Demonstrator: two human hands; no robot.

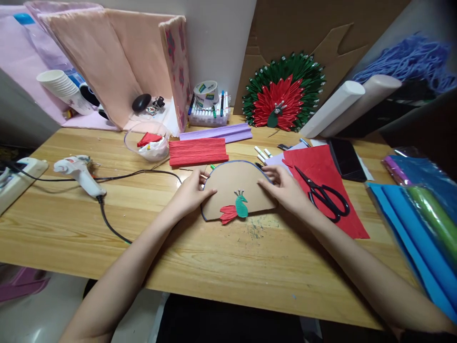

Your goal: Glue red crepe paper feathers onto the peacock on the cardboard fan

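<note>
A half-round piece of brown cardboard with a dark blue edge lies between my two hands. My left hand grips its left edge, thumb on top and fingers at the rim. On the right edge my right hand holds it the same way. Near the cardboard's lower edge sits a green paper peacock body with a small silver crown. Red paper feathers stick out on its left side. Black-handled scissors rest on a red sheet just right of my right hand.
A glue gun with a black cord lies left. Behind are a plastic bowl, red crepe paper, purple paper, a marker box and a finished red-green peacock. A phone and blue rolls lie right.
</note>
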